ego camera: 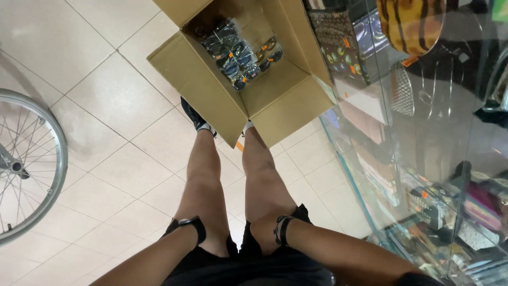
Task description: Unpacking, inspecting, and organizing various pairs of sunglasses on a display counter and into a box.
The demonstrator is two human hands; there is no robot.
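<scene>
Both hands rest on the thighs just above the knees: left hand point(214, 241) & right hand point(259, 233), mostly hidden behind the wrists w/ black straps, so can't tell finger state. Open cardboard box point(211, 87) sits on the tile floor point(106, 100) by the feet, packed sunglasses point(241, 55) inside. Glass display case point(423, 159) at right, wheel point(32, 164) at left edge.

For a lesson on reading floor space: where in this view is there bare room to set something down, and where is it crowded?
Bare tiled floor lies between the wheel and the cardboard box, and a narrower strip between the legs and the glass display case. Inside the box, wrapped sunglasses fill the far part; the near part is bare cardboard. The case shelves are packed.
</scene>
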